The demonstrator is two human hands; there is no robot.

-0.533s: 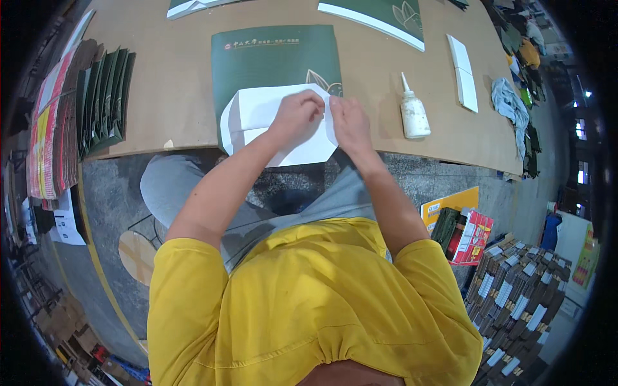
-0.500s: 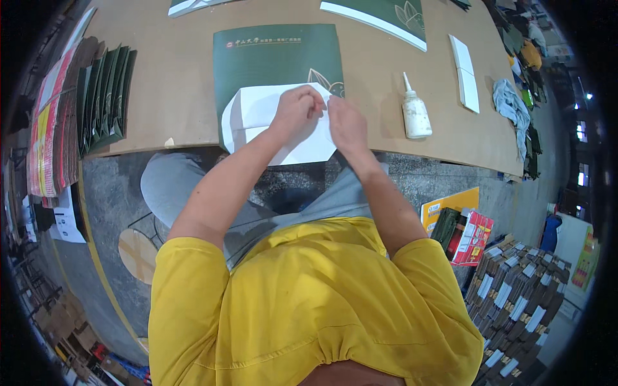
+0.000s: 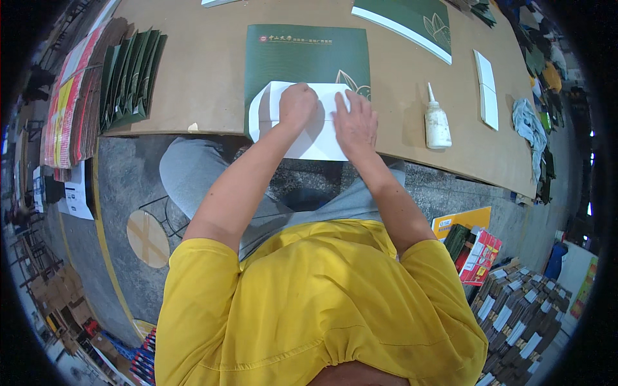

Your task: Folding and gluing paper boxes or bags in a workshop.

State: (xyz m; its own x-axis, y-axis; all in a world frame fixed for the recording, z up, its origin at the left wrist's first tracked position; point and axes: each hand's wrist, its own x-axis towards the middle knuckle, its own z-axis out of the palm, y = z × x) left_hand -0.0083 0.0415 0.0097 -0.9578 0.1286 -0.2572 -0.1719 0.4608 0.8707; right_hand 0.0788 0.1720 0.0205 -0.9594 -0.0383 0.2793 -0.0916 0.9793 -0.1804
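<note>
A green paper bag [image 3: 309, 58] with gold print lies flat on the table, its white folded bottom end [image 3: 293, 143] turned toward me and reaching past the table's front edge. My left hand [image 3: 299, 106] is closed with curled fingers and rests on the upper part of the white fold; whether anything is between its fingers is hidden. My right hand [image 3: 356, 125] lies on the right side of the fold, fingers stretched and slightly apart. To its right a white glue bottle [image 3: 438, 127] with a pointed nozzle stands on the table.
Several folded green bags [image 3: 132, 80] stand at the left table edge beside a bundled stack of cardboard [image 3: 77, 96]. White strips [image 3: 486, 90] and another green bag [image 3: 412, 24] lie at the right. A light blue cloth [image 3: 529, 125] hangs on the right edge.
My left fingers have curled in more, and my right fingers have spread from a pinch at the fold's right corner. The whole view has shifted slightly, so the table sits further right.
</note>
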